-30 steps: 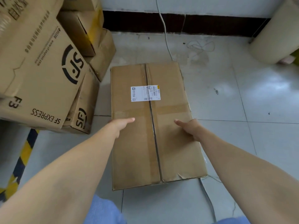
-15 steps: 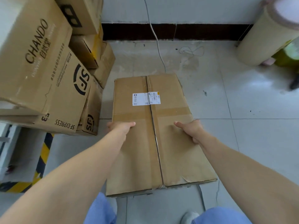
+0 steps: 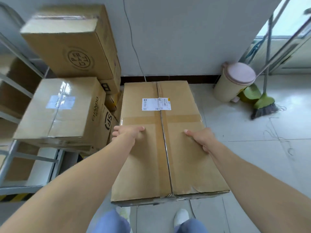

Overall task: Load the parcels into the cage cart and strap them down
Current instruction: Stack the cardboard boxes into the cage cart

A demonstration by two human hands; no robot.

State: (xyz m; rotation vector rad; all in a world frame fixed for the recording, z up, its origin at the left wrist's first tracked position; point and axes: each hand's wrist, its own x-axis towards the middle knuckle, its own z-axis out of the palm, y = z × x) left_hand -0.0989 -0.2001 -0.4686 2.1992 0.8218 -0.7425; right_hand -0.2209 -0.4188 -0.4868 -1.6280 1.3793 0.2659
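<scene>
The big box (image 3: 151,165) is up off the floor (image 3: 252,165) now. Half a second ago it lay flat on the tiles and the person bent low over it. Now the person stands taller, and the box hangs in the middle of the frame with two white shoes (image 3: 181,216) showing under its near edge. Its far end hides part of the dark strip at the foot of the wall.

The left hand (image 3: 127,132) holds the left side of the box. Its thumb lies flat on top and its fingers curl down over the edge. The right hand (image 3: 200,138) holds the right side in the same way, thumb on top. Its fingers go over the edge and are hidden. A white label (image 3: 156,104) sits on top, past the hands.

More of the room shows too. A pile of boxes (image 3: 64,111) stands at the left, with grey metal bars (image 3: 15,91) beside it that look like the cart. A bin (image 3: 232,84) and a broom (image 3: 264,105) stand at the upper right.

So the pick-up looks done. The box likely goes left next, to the cart. No strap is in sight yet.
</scene>
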